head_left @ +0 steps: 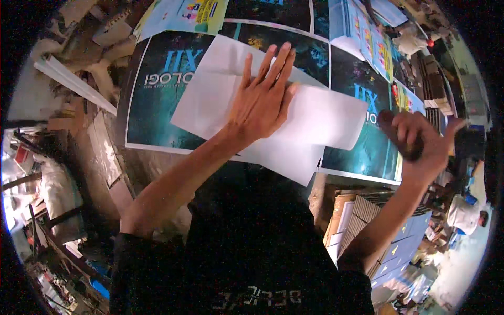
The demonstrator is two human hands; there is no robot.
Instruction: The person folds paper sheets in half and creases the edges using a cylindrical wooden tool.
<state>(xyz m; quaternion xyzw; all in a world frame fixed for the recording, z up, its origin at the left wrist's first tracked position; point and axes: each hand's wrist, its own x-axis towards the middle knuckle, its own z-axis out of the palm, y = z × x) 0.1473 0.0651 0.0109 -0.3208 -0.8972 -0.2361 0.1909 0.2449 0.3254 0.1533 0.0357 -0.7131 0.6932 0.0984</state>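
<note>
My left hand lies flat on a sheet of white paper, its fingers stretched out and slightly spread. The paper is partly folded over itself, with a curved fold toward its right end and a lower corner pointing at me. Beneath it are large dark teal printed sheets with white borders. My right hand is raised off to the right of the paper, fingers wrapped round a dark, oblong object whose kind I cannot make out. That hand is slightly blurred, and its thumb points outward.
Blue and yellow printed sheets lie at the far right of the work surface, with another printed sheet at the far left. Stacked boards and blue covers stand low on the right. A pale long strip leans at the left.
</note>
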